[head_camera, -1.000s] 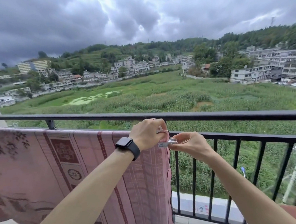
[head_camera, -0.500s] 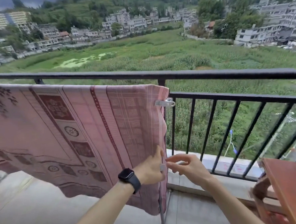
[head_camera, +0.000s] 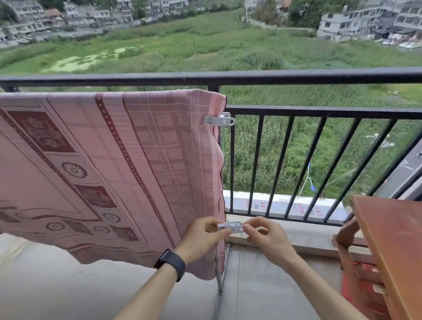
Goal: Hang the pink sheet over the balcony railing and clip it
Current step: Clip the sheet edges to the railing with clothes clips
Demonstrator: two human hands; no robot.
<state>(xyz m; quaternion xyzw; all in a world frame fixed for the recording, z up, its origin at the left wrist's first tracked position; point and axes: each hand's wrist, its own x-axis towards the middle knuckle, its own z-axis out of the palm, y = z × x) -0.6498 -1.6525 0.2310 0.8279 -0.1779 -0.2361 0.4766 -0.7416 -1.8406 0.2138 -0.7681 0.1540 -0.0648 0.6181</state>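
The pink sheet hangs over the lower bar of the balcony railing, on the left side. A white clip bites its top right corner at the bar. Low down by the sheet's right edge, my left hand and my right hand both pinch a second clip between their fingertips. There is a black watch on my left wrist. A thin metal pole stands under my hands. A brown wooden table sits close on my right.
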